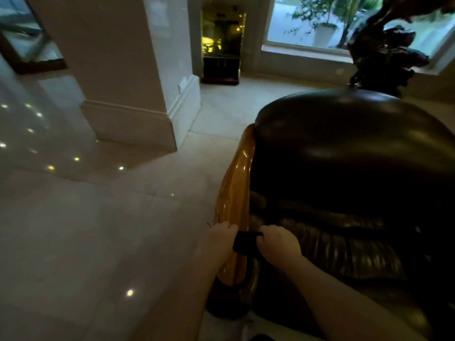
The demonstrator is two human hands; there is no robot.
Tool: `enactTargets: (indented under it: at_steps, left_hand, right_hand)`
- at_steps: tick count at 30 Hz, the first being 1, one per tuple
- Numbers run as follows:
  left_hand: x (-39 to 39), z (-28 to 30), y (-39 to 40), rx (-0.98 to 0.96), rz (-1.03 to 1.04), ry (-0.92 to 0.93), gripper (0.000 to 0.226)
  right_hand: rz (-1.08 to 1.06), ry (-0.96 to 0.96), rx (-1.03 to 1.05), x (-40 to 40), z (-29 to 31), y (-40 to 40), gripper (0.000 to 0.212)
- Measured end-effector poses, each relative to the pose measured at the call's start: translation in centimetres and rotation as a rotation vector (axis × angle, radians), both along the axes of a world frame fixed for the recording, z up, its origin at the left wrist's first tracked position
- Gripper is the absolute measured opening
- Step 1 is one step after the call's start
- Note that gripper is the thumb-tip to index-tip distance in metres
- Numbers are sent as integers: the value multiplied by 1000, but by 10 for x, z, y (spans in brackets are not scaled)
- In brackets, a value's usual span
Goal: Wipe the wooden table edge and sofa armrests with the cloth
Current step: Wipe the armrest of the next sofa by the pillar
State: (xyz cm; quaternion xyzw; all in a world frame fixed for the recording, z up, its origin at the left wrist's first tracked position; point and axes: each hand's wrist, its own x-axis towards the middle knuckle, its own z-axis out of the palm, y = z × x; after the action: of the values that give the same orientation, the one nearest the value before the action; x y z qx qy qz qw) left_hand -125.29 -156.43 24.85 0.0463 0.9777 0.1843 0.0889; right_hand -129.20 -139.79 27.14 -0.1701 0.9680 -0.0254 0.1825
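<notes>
We are reaching both bare forearms forward and down to the wooden armrest [236, 190], the glossy honey-coloured rail that is running along the outer side of the dark leather sofa [344, 153]. Everything here is placed against that armrest.

Our left hand [221, 239] is sitting on the armrest's outer, floor-facing side, knuckles up, fingers curling over the top of the wood and closing on one end of the cloth [246, 243]. Our right hand [278, 244] is sitting on the armrest's inner side, against the sofa's pleated leather, with its fingers bunching into a fist around the cloth's other end. The cloth, dark and narrow, is stretching straight across the top of the armrest between the two hands, lying on the near, lower stretch of the wood. Whether it is wrapping under the rail we cannot tell.

Both wrists are bending slightly down, the left forearm coming in from the lower middle, the right from the lower right corner.

Beyond the armrest's far end, a pale pillar [128, 94] is standing on the shiny tiled floor [86, 230], with a lit cabinet [221, 45] and a window [320, 23] further behind.
</notes>
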Motion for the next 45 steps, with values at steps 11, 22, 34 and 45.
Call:
enactTargets:
  at_steps: [11, 22, 34, 45]
  left_hand:
    - [-44, -56, -5, 160, 44, -196, 20]
    - [-126, -115, -17, 181, 174, -213, 39]
    - [-254, -176, -20, 126, 266, 261, 36]
    - [-244, -220, -4, -117, 230, 324, 42]
  right_hand:
    - [-334, -193, -205, -23, -65, -1, 21]
    - [-391, -171, -318, -101, -150, -23, 15]
    - [-542, 422, -460, -216, -214, -59, 27]
    - [-511, 481, -403, -202, -252, -89, 47]
